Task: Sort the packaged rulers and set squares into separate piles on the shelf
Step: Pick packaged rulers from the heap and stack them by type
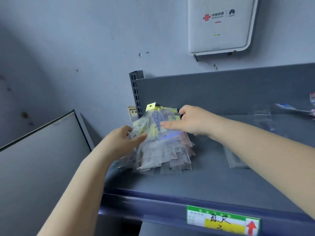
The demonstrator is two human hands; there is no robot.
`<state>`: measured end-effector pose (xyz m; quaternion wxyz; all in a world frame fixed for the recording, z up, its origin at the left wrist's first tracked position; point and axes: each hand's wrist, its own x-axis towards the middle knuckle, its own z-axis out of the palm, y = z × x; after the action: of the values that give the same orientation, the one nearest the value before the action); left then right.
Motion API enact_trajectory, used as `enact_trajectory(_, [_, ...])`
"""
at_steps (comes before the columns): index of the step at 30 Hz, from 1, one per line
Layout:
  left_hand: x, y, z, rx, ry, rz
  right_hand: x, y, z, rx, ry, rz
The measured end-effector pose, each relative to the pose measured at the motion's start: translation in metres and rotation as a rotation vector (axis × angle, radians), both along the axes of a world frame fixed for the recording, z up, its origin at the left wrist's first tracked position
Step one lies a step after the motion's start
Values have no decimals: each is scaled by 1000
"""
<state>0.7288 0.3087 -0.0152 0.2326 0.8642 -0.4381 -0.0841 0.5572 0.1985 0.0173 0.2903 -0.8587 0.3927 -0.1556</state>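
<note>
Head view: the pile of packaged rulers (163, 142) is lying at the left end of the shelf (221, 181), long axis running toward the back panel. The left hand (122, 140) is pinching the pile's left edge; the right hand (190, 121) is resting straight fingers (166, 124) on top, equally near.

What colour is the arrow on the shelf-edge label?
Red, on the price label at the shelf front, in the head view.
</note>
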Motion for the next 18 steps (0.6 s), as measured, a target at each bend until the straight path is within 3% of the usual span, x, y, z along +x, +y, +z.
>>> enact_trajectory(3, [3,-4,-7,35,-24,-20,21,7,-6,-69,56,-37])
enact_trajectory(8, [7,-5,-9,-123,76,2,33,7,-13,-120,167,-74])
enact_trajectory(14, [17,-2,-9,-323,229,13,24,-5,-12,-36,52,-103])
enact_trajectory(18, [21,0,-10,-458,435,0,24,-12,-18,37,-74,-148])
